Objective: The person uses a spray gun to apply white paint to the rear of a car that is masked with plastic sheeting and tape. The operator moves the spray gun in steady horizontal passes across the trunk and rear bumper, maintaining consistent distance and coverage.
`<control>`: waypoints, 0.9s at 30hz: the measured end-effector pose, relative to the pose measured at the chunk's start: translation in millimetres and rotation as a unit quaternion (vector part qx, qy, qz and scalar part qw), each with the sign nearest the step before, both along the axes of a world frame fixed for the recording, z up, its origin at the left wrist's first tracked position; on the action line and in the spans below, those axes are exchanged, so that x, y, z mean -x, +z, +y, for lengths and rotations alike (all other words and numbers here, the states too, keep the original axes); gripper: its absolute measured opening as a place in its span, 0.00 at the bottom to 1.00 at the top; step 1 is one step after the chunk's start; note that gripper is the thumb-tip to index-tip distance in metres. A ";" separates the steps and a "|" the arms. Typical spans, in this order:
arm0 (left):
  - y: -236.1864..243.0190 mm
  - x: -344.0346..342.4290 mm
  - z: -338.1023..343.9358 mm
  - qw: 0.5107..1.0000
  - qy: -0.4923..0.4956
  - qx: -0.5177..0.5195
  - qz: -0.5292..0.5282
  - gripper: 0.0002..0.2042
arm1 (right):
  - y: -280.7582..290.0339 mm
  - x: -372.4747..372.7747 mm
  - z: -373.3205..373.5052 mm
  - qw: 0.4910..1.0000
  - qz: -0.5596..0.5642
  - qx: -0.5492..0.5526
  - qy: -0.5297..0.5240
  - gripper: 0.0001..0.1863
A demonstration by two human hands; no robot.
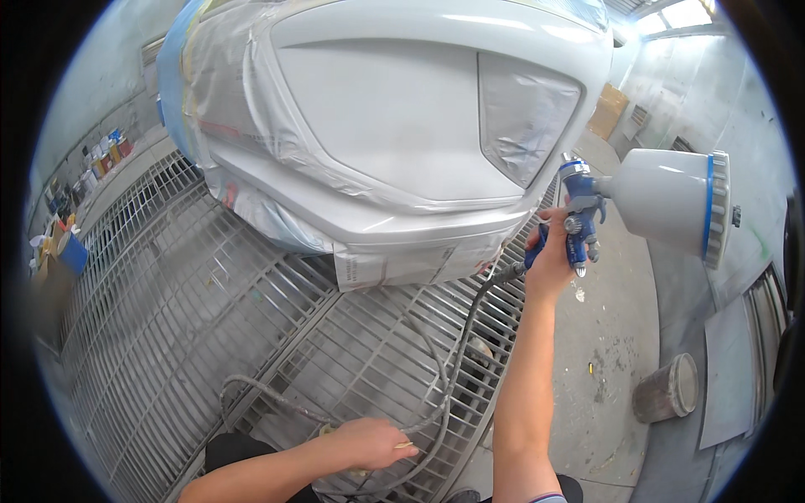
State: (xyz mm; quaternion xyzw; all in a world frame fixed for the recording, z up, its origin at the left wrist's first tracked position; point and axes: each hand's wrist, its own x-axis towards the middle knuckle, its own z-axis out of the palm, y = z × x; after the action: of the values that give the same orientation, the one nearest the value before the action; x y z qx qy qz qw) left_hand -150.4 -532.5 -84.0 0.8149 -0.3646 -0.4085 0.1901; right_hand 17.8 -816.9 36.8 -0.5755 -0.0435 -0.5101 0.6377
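Observation:
A white car body panel (pixel 390 117) with masking film and paper around it fills the upper middle. My right hand (pixel 555 247) is wrapped round a blue-and-silver spray gun (pixel 577 218), held upright beside the panel's lower right, with a large white cup (pixel 661 201) lying sideways on it. A grey hose (pixel 470 323) runs from the gun's handle down in loops over the metal floor grating. My left hand (pixel 379 443) is low in the middle, near the hose, closed on something small and pale that I cannot make out.
Metal grating (pixel 168 318) spans the floor beside concrete (pixel 604 335). Cans and bottles (pixel 105 159) line the left wall, with a blue can (pixel 71 250) nearer. At right are a dirty bucket (pixel 667 386) and a leaning sheet (pixel 729 369). A cardboard box (pixel 608 113) stands behind.

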 end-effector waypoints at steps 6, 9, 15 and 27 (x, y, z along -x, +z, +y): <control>-21.1 4.2 -3.8 0.999 0.037 -0.002 -0.009 0.24 | 17.6 -6.7 -22.9 0.993 -0.065 -0.061 -0.077 0.12; -20.6 2.9 -4.7 0.999 0.041 0.012 -0.020 0.26 | 22.0 -3.0 -28.2 0.990 -0.038 -0.083 -0.107 0.12; -26.7 1.8 -4.8 0.999 0.001 -0.039 0.003 0.24 | 6.9 -6.6 -19.9 0.995 -0.034 -0.057 0.069 0.13; -22.8 2.7 -3.3 0.999 0.006 -0.031 0.008 0.25 | 9.0 -9.0 0.5 0.996 -0.037 -0.078 0.016 0.08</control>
State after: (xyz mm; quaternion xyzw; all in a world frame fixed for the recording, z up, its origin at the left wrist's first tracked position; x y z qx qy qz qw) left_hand -153.1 -535.8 -106.8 0.8194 -0.3455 -0.4248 0.1695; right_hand 26.8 -816.4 45.8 -0.5043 -0.0364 -0.5222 0.6868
